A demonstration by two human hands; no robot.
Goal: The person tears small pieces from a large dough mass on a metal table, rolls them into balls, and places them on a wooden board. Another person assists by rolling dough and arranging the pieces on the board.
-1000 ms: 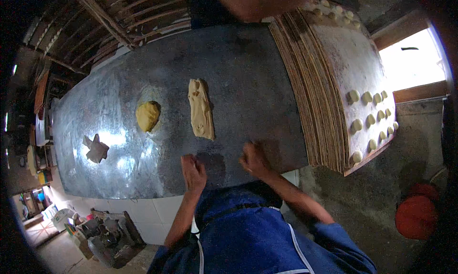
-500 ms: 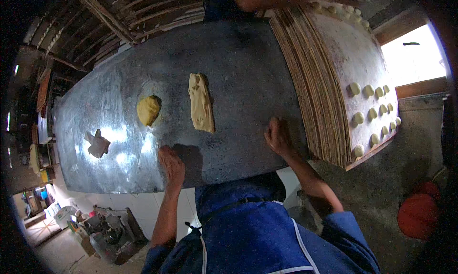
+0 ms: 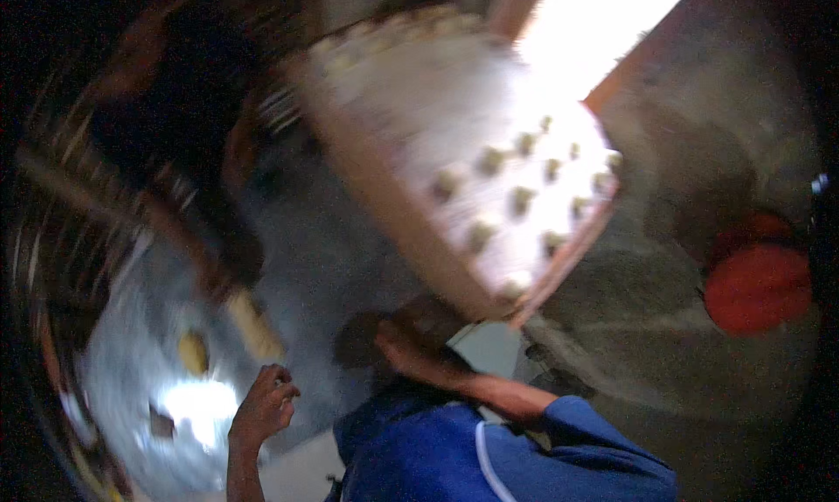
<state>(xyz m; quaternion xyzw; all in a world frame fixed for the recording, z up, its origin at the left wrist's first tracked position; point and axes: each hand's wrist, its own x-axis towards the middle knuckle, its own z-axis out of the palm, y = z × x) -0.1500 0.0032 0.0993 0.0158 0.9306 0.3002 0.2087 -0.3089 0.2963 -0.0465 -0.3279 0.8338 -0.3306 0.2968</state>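
The pale strip of dough (image 3: 254,329) lies on the grey metal table (image 3: 306,240), with another person's hand (image 3: 214,279) at its far end. Just off its near end is my left hand (image 3: 264,404), fingers loosely curved and apart, nothing in them. A rounded yellow lump (image 3: 193,352) sits to the left of the strip. My right hand (image 3: 398,346) hangs over the table's near side, in front of my body. Motion and shade smear its fingers, so I cannot make out their pose or anything in them.
A tall stack of boards (image 3: 371,196) stands at the table's right, with small dough balls (image 3: 481,235) in rows on top. A small grey-brown piece (image 3: 161,422) lies at the table's left. A red round object (image 3: 759,288) is on the floor at right, below a bright window (image 3: 603,21).
My view has swung to the right and blurred. My left hand now appears close to the dough strip's near end. The other person has reached in, their hand at the strip's far end.
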